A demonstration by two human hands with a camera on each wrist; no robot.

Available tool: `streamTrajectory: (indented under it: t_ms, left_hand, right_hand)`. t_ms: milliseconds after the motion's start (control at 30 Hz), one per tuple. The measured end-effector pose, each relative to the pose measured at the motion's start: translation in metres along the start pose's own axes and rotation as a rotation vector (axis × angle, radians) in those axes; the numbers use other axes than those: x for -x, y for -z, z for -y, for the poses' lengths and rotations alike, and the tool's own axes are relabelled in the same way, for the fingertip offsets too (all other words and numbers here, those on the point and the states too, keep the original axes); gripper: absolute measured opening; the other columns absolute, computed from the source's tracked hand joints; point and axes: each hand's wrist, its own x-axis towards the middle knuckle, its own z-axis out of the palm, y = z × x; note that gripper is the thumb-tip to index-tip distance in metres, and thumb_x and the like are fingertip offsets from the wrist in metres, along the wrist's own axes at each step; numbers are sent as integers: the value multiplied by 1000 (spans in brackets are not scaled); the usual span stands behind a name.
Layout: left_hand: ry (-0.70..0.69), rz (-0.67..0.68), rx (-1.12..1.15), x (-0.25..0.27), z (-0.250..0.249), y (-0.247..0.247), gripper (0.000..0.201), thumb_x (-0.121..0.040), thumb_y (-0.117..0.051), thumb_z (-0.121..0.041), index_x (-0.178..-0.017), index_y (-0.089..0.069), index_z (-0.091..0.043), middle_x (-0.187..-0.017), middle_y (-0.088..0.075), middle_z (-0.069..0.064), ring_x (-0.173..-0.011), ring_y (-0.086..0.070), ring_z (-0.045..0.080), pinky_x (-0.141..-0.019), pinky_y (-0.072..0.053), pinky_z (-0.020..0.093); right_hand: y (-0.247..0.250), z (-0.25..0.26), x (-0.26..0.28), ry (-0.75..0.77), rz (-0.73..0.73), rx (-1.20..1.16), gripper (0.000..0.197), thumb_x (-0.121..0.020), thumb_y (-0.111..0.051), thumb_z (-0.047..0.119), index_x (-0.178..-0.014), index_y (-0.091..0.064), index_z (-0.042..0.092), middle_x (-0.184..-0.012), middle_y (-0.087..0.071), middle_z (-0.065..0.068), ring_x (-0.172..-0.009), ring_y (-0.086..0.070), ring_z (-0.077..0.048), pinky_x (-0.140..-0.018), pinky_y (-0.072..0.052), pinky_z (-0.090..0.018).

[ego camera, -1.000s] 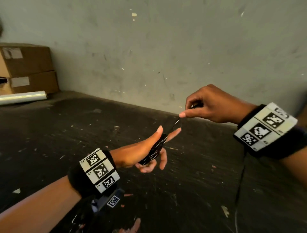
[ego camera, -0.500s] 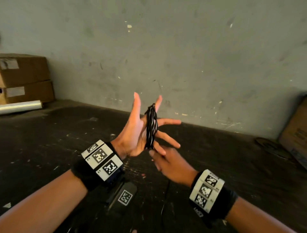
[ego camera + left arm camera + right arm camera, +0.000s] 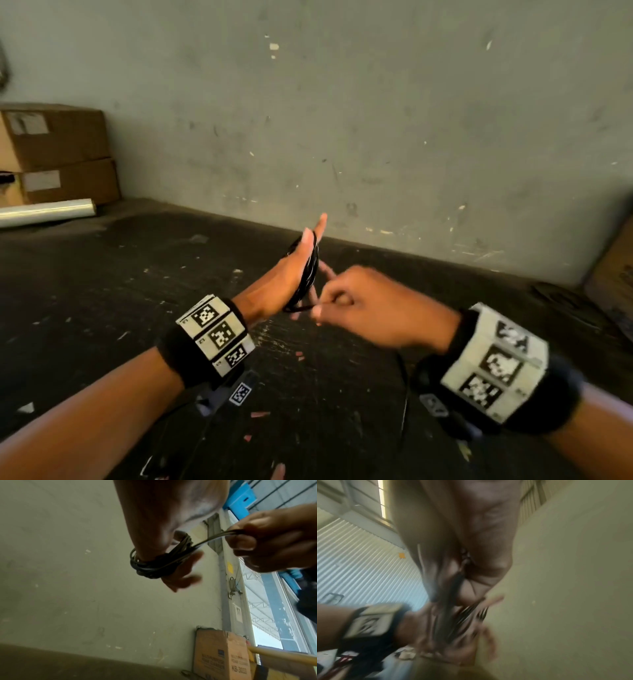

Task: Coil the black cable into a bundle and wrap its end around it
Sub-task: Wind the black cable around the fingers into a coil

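Note:
The black cable (image 3: 311, 270) is wound in several loops around my left hand (image 3: 284, 281), which stands upright at mid-table with its fingers straight. In the left wrist view the coil (image 3: 150, 566) circles the palm and a strand (image 3: 214, 538) runs off to the right. My right hand (image 3: 363, 305) is just right of the left hand's base. It pinches that strand (image 3: 301, 308) between thumb and curled fingers (image 3: 243, 542). The right wrist view is blurred; the dark cable (image 3: 458, 582) shows between the fingers, with my left hand (image 3: 453, 631) beyond.
The hands hover over a dark, scuffed table top (image 3: 137, 291) against a grey wall (image 3: 376, 137). Two stacked cardboard boxes (image 3: 54, 144) and a roll of clear film (image 3: 44, 212) lie at the back left. Another box (image 3: 613, 274) stands at the right edge.
My right hand swept from the upper right down under my left hand, and now sits beside its base with the strand. My left hand turned its fingers upright and holds more loops.

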Motion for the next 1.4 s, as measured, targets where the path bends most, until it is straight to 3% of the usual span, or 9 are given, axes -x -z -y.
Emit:
streamTrajectory:
  t_ms: [100,233,300,433,666,800,1100,1300,1400]
  left_hand:
    - [54,71,-97,12,5,3,82,-57,-12,-95,-134,-10,-66,-81,-64,11,-39,-46,11,-33,-29,20]
    - [180,267,-112,20,24,12,123,-55,-11,-95,-147,-24,-15,-81,-71,21,-40,-46,24,-34,-32,17]
    - [197,354,-38,23,25,12,123,-54,-16,-98,-143,-32,-15,-100,-57,45,-48,-45,30,-33,-34,17]
    - [84,431,130,29,10,5,94,-60,-23,-93,-144,-19,-52,-102,-60,27,-41,-53,11,-31,-36,15]
    - [-5,531,438,28,-23,-2,101,-59,-34,-91,-147,-21,-44,-106,-58,27,-43,-59,16,-31,-40,16]
    - [-49,496,563,16,-37,2,103,-56,-38,-90,-147,-17,-46,-126,-54,33,-63,-70,29,-41,-56,30]
    - [-52,33,540,-12,-35,20,87,-67,-4,-84,-147,-6,-49,-131,-59,21,-69,-72,31,-51,-60,38]
    - [48,-66,277,-11,-9,25,82,-68,-5,-79,-145,-1,-53,-140,-48,21,-73,-72,32,-71,-58,55]
    - [102,-1,123,-2,5,16,91,-62,-15,-90,-145,-4,-54,-105,-66,22,-69,-70,36,-66,-58,51]
  right_hand:
    - [38,-2,3,-6,-85,88,19,-87,-66,32,-78,-69,15,-60,-60,6,-50,-46,2,-54,-41,-24]
    - [87,-5,5,69,-258,278,21,-79,-72,38,-69,-69,20,-52,-53,10,-47,-45,1,-47,-32,-15]
    - [101,-7,5,92,-314,330,22,-78,-72,38,-70,-71,18,-45,-49,9,-44,-45,0,-43,-31,-11]
    - [106,-24,-5,141,-407,377,28,-78,-69,43,-70,-69,16,-46,-43,9,-47,-45,0,-46,-31,-19]
    - [42,-78,-26,158,-504,167,46,-90,-49,52,-64,-61,15,-49,-48,5,-49,-46,-10,-49,-36,-28]
    - [-21,-78,-29,111,-462,-79,29,-98,-44,17,-86,-67,3,-70,-67,-2,-67,-64,-20,-68,-55,-44]
    - [-77,-36,-32,85,-147,-148,18,-99,-48,22,-114,-56,16,-67,-55,8,-59,-54,-3,-58,-45,-18]
    - [-47,-16,-21,153,-152,-35,17,-97,-51,23,-85,-61,17,-66,-56,8,-54,-53,-3,-55,-43,-19]
    - [-16,-8,-18,188,-125,90,19,-94,-57,23,-75,-60,24,-59,-52,11,-54,-53,5,-54,-37,-12]
